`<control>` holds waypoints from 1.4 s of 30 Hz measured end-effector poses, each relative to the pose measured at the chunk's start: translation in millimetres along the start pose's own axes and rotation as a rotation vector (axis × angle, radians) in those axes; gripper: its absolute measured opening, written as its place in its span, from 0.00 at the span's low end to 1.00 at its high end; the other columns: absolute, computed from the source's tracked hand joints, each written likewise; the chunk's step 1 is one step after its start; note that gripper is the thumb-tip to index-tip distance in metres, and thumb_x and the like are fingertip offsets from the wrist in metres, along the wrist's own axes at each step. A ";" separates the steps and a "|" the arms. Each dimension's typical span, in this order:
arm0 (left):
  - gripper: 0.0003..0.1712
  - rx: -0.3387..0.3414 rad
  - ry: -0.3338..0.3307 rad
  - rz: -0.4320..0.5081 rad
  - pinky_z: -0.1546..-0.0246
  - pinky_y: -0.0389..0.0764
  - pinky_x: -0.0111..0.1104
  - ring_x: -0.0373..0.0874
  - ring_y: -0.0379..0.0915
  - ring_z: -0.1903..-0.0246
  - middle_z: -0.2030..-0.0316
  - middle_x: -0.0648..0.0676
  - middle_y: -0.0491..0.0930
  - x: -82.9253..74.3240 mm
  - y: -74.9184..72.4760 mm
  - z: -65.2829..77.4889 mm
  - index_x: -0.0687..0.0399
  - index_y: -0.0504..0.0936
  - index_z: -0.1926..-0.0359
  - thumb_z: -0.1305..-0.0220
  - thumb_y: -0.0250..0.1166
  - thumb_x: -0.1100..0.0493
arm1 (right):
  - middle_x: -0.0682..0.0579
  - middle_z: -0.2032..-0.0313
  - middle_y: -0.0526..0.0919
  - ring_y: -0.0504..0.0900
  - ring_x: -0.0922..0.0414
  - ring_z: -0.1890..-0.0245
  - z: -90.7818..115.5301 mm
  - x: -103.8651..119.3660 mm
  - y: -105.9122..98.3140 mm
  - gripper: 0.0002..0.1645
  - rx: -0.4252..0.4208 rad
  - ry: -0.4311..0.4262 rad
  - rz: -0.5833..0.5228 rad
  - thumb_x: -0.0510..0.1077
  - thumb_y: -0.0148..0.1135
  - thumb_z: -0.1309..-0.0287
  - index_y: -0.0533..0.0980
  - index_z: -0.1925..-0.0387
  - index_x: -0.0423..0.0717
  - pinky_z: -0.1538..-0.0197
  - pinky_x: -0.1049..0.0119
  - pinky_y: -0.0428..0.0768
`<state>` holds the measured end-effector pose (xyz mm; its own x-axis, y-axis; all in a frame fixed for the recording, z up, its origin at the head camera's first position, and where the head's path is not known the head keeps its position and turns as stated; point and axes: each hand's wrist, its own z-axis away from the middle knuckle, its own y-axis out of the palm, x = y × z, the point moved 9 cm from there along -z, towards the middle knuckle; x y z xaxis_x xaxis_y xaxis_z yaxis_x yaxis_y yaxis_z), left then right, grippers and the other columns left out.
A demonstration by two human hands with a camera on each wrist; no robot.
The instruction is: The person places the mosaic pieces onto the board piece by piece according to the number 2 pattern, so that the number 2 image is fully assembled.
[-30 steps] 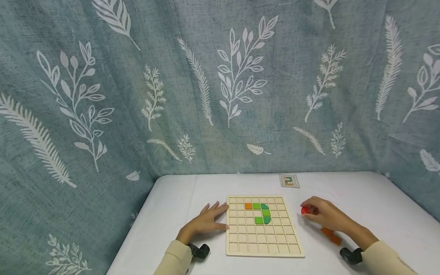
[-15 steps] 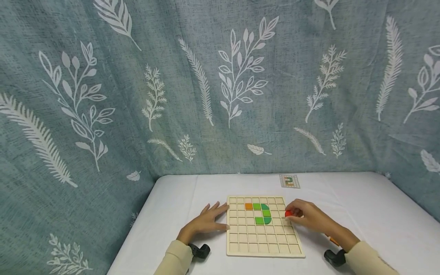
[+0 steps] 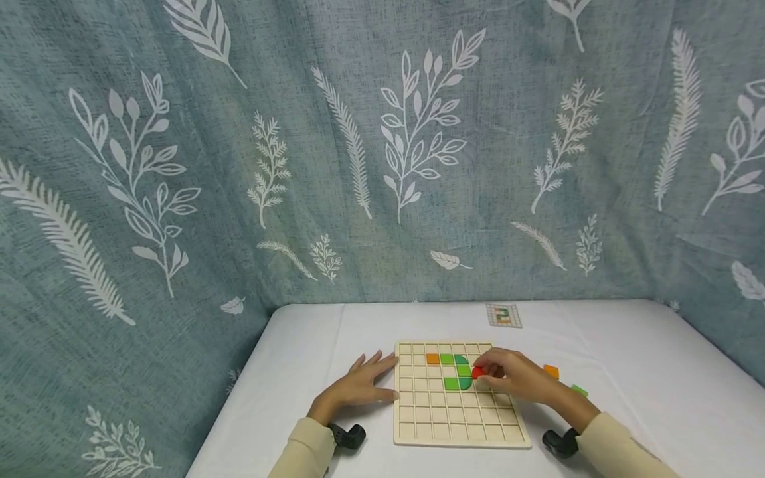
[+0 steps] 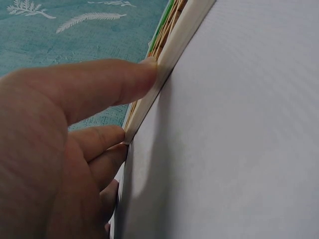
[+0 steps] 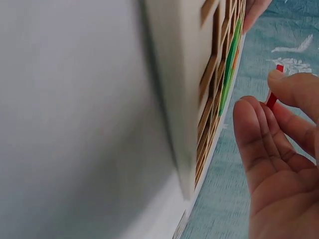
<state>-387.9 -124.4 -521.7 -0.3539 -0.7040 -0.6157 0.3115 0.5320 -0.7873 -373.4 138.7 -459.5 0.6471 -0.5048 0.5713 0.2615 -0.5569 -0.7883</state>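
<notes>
A wooden grid board [image 3: 427, 415] lies flat on the white table. My left hand [image 3: 356, 385] rests at its left edge, fingers spread; in the left wrist view the thumb [image 4: 114, 82] touches the rim. My right hand [image 3: 510, 375] is over the right half of the board and pinches a red tile [image 3: 479, 372] between thumb and fingers. In the right wrist view the red tile [image 5: 272, 94] is seen edge-on, above the board's surface. Set in the grid are an orange square tile [image 3: 433, 359], several green square tiles [image 3: 451, 384] and rounded dark green tiles [image 3: 460, 359].
A small pattern card [image 3: 504, 315] with a coloured grid lies behind the board to the right. On the table beyond the right forearm are an orange tile [image 3: 551, 372] and a green tile [image 3: 580, 390]. A patterned curtain [image 3: 358, 166] hangs behind the table.
My right hand has moved left with the red tile, from the table beside the board to over the grid, close to the green tiles. The left hand has stayed in place.
</notes>
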 end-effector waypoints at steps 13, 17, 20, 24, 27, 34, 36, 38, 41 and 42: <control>0.48 0.000 0.000 0.005 0.21 0.34 0.53 0.52 0.42 0.21 0.24 0.50 0.59 0.3 0.2 1.2 0.47 0.62 0.24 0.41 0.67 0.39 | 0.52 0.60 0.83 0.81 0.67 0.63 -22.6 21.0 20.8 0.16 0.055 -0.094 0.012 0.40 0.65 0.36 0.79 0.49 0.36 0.62 0.72 0.84; 0.48 0.002 0.001 0.017 0.21 0.34 0.52 0.52 0.42 0.21 0.24 0.50 0.59 1.0 0.4 1.4 0.47 0.62 0.24 0.41 0.68 0.39 | 0.52 0.60 0.83 0.80 0.68 0.64 -30.6 24.2 27.6 0.15 0.066 -0.092 0.015 0.41 0.66 0.36 0.80 0.50 0.37 0.62 0.73 0.83; 0.48 0.004 0.004 0.017 0.21 0.33 0.53 0.52 0.42 0.21 0.23 0.50 0.59 1.2 0.5 1.6 0.47 0.62 0.24 0.41 0.68 0.39 | 0.53 0.60 0.83 0.78 0.69 0.65 -35.9 27.4 31.8 0.13 0.062 -0.095 0.032 0.41 0.66 0.37 0.81 0.52 0.40 0.63 0.73 0.82; 0.47 0.005 0.004 0.008 0.21 0.33 0.51 0.51 0.42 0.20 0.23 0.48 0.58 0.9 0.2 1.5 0.46 0.61 0.24 0.40 0.67 0.39 | 0.53 0.62 0.84 0.78 0.69 0.67 -42.3 32.8 35.3 0.11 0.049 -0.106 0.046 0.41 0.68 0.38 0.83 0.54 0.42 0.65 0.73 0.81; 0.48 0.008 0.002 0.003 0.20 0.33 0.50 0.49 0.41 0.20 0.23 0.48 0.58 0.4 0.3 1.3 0.45 0.61 0.24 0.40 0.67 0.38 | 0.53 0.63 0.85 0.77 0.70 0.67 -46.6 33.7 39.1 0.11 0.050 -0.090 0.063 0.42 0.69 0.39 0.83 0.56 0.43 0.65 0.74 0.80; 0.48 0.003 0.009 -0.004 0.21 0.34 0.52 0.51 0.43 0.21 0.23 0.49 0.59 -1.5 -1.8 1.1 0.48 0.62 0.24 0.41 0.67 0.38 | 0.61 0.68 0.79 0.70 0.69 0.71 -54.5 28.9 48.9 0.09 0.076 -0.024 0.095 0.45 0.70 0.40 0.83 0.59 0.48 0.68 0.74 0.74; 0.48 0.003 0.009 -0.002 0.21 0.34 0.52 0.51 0.43 0.21 0.23 0.49 0.59 -1.0 -1.7 0.5 0.48 0.61 0.24 0.41 0.67 0.38 | 0.61 0.69 0.77 0.70 0.68 0.71 -56.1 27.4 50.2 0.09 0.074 -0.006 0.098 0.46 0.71 0.41 0.83 0.60 0.48 0.69 0.73 0.74; 0.48 0.004 0.012 0.000 0.21 0.34 0.52 0.51 0.43 0.21 0.24 0.49 0.59 -0.7 -1.4 0.0 0.48 0.62 0.24 0.41 0.67 0.38 | 0.60 0.69 0.76 0.70 0.67 0.72 -56.9 26.0 51.6 0.09 0.078 0.005 0.099 0.46 0.71 0.41 0.83 0.61 0.49 0.69 0.73 0.73; 0.48 0.007 0.016 0.000 0.21 0.34 0.52 0.51 0.43 0.21 0.24 0.49 0.59 -0.8 -1.4 -0.1 0.49 0.61 0.24 0.41 0.68 0.38 | 0.58 0.70 0.76 0.70 0.65 0.72 -57.3 24.9 53.4 0.08 0.084 0.012 0.099 0.46 0.72 0.42 0.83 0.62 0.49 0.70 0.73 0.73; 0.48 0.006 0.017 -0.002 0.21 0.35 0.52 0.52 0.43 0.21 0.24 0.49 0.59 -1.0 -1.6 -0.2 0.49 0.61 0.24 0.41 0.67 0.38 | 0.57 0.70 0.76 0.70 0.65 0.72 -57.3 24.7 53.8 0.09 0.086 0.014 0.099 0.46 0.72 0.43 0.83 0.63 0.49 0.70 0.73 0.73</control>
<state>-388.2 -124.5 -519.8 -0.3699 -0.6967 -0.6146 0.3164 0.5275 -0.7884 -384.4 58.5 -474.8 0.6628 -0.5641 0.4924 0.2574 -0.4459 -0.8573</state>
